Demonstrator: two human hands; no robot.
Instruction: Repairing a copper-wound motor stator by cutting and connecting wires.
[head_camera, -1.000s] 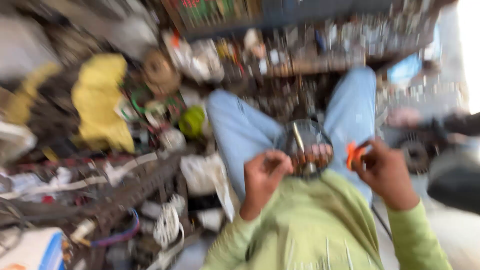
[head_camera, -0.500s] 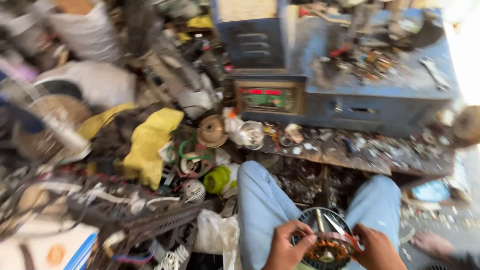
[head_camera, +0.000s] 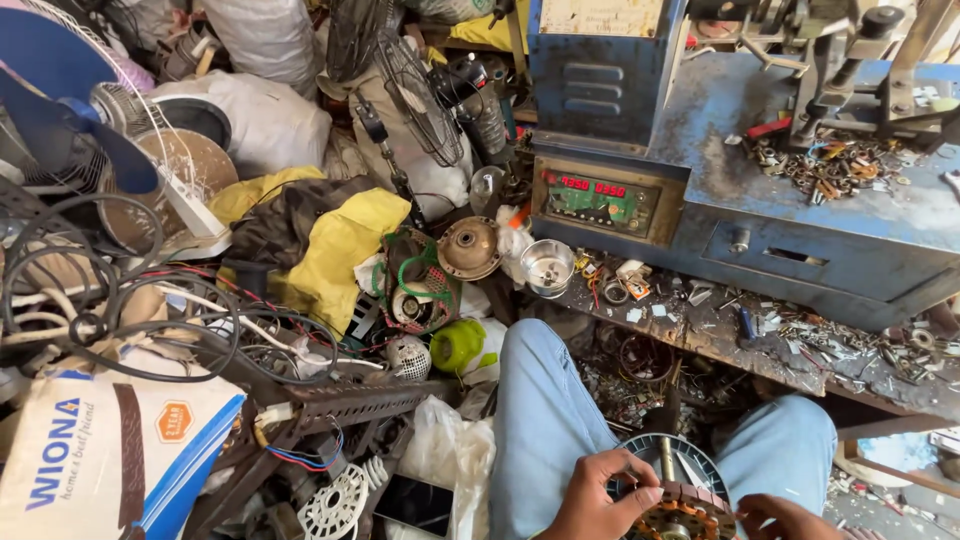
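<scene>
At your far left a blue fan (head_camera: 60, 110) with its wire guard leans over a tangle of black cables (head_camera: 120, 310), and a white printed bag (head_camera: 100, 450) sits below them at the bottom corner. Moving right, a yellow cloth (head_camera: 340, 245) lies crumpled on the heap, with a green wire coil (head_camera: 415, 280), a round brass-coloured cover (head_camera: 470, 247) and a small lime-green cap (head_camera: 457, 346) just beside it. Your legs in light blue jeans (head_camera: 545, 420) stretch out towards the desk (head_camera: 700, 325), whose edge is littered with small parts, and on it stands the blue machine (head_camera: 800, 220) with its red number display. Low in the frame, between your knees, you hold the motor winding (head_camera: 680, 495), a round core with copper coils and a short shaft standing up. Your left hand (head_camera: 600, 500) is curled around its left rim, fingers closed over the edge; your right hand (head_camera: 780, 518) rests at its right side, half cut off by the frame, so you cannot tell from here how firmly it grips. The risk lies in that uneven hold: if the right side is only touching, the core could tip and roll off your lap into the scrap on the floor, and the loose cables near your left leg could snag it or you.
</scene>
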